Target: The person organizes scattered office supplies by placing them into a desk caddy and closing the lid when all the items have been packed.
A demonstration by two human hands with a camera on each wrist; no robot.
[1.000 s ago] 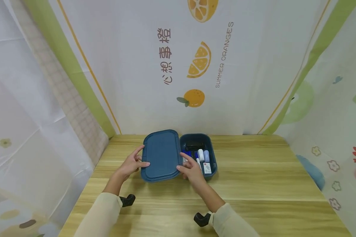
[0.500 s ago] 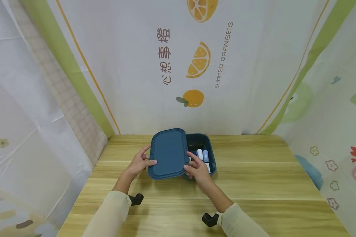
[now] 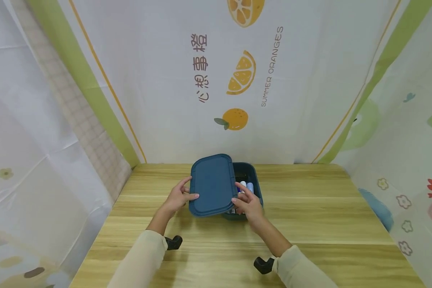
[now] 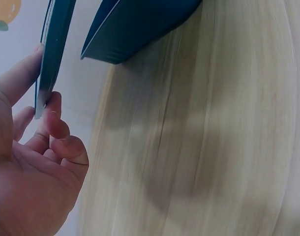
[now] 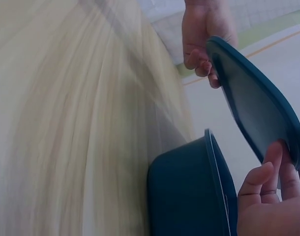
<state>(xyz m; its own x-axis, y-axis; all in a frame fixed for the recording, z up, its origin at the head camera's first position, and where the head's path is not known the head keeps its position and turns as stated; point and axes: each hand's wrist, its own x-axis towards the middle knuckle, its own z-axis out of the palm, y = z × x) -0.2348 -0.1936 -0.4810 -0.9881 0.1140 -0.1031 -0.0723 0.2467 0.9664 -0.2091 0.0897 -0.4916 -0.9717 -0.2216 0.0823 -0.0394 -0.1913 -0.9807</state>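
Note:
A dark blue lid (image 3: 213,184) with rounded corners is held by both hands, raised over the left part of a matching storage box (image 3: 258,188). My left hand (image 3: 176,200) pinches the lid's left edge, thumb on top and fingers beneath. On the opposite edge my right hand (image 3: 250,206) grips it the same way. In the right wrist view a gap shows between the lid (image 5: 258,103) and the box (image 5: 187,187). Inside the box, a white capped item (image 3: 243,184) and a pale blue one (image 3: 250,187) show; the lid and right hand hide the other contents.
The wood-grain table (image 3: 320,224) extends to both sides and in front of the box. Behind it hangs a white curtain (image 3: 173,120) printed with oranges, and more printed cloth walls enclose the sides. A black wrist mount (image 3: 264,265) sits at each sleeve.
Both hands have carried the lid to the right, from beside the box to partly over it. More of the contents is now covered. The box has stayed in place.

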